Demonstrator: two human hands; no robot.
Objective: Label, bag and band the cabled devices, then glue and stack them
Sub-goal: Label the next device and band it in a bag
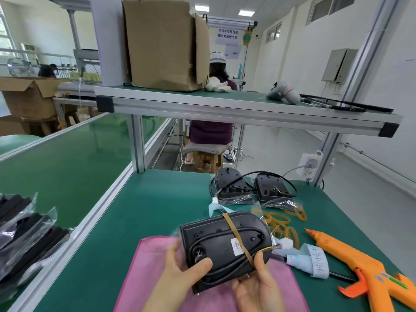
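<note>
Over the pink cloth (139, 266), the left grip (180, 273) and right grip (258, 287) both curl round the bagged device (216, 242). It is probably a light, rigid black plastic shell. The clear bag looks slick, so hold it by the edges. A tan rubber band (233, 233) pins its stiff cable. Right of the cloth lies an orange glue gun (364, 271). Beyond the cloth are loose bands (281, 224), then two more devices (234, 188), on the green counter (146, 210).

The banded device (225, 246) is held over the cloth (139, 278) at the table's near edge, left hand (180, 273) and right hand (258, 287) beneath it. To its right lie the label strip (313, 260), then the glue gun (364, 269); rubber bands (281, 221) lie behind, two bagged devices (231, 188) farther back
</note>
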